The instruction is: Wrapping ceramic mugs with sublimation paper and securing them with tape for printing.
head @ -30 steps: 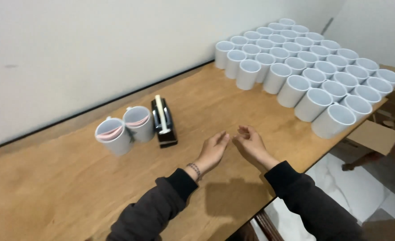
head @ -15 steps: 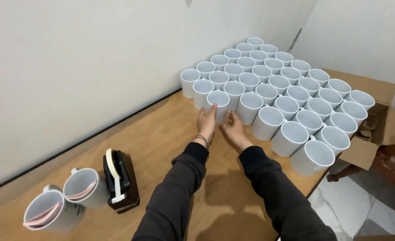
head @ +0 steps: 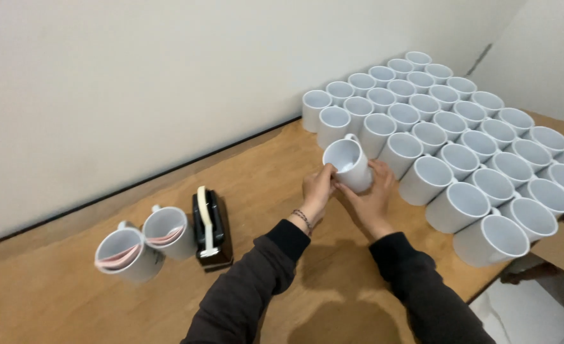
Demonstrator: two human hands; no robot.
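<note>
A plain white ceramic mug (head: 349, 163) sits tilted between both hands just above the light wooden tabletop (head: 59, 306), at the near-left corner of a large block of matching white mugs (head: 460, 134). The left hand (head: 318, 190) grips its rim side and the right hand (head: 374, 194) cups its body, seemingly from below. Well to the left stand a black tape dispenser (head: 210, 228) and two white mugs with pink inside (head: 143, 242).

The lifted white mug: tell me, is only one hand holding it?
No. Both the left hand and the right hand grip the white mug from either side.
</note>
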